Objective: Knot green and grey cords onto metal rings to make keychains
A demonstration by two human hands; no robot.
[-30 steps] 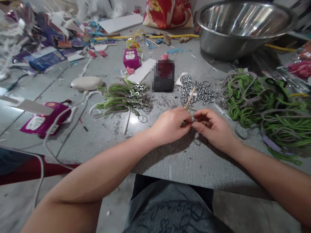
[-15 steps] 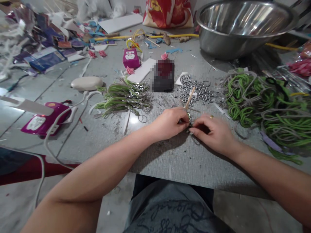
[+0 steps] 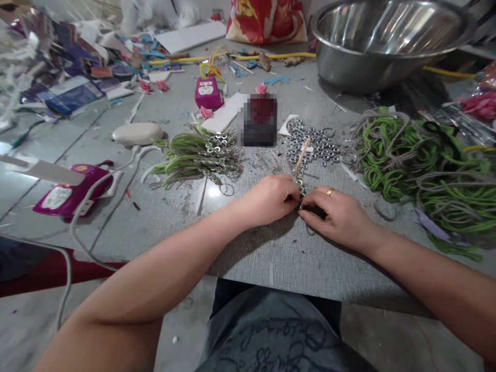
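Observation:
My left hand (image 3: 277, 199) and my right hand (image 3: 337, 214) meet low over the table, fingertips nearly touching. Both are closed in a pinch on a small cord piece strung with silver metal nuts (image 3: 301, 187), most of it hidden by the fingers. A thin grey cord end (image 3: 310, 230) curls out below my right hand, which wears a ring. Just beyond my hands lie a pile of loose metal nuts (image 3: 315, 147) and a thin wooden stick (image 3: 302, 156). To the left rests a bundle of green and grey cords with nuts (image 3: 201, 155).
Loose green and grey cords (image 3: 406, 160) heap up at the right. A steel bowl (image 3: 356, 70) stands behind them. Purple power sockets (image 3: 64, 194), a beige oval case (image 3: 137, 133), a dark pixelated object (image 3: 260, 132) and piled scraps (image 3: 73, 67) occupy the left and back.
My right hand has shifted slightly left and rolled a little, so its ring shows more. Both hands keep their pinch on the cord piece, and the table things stay put.

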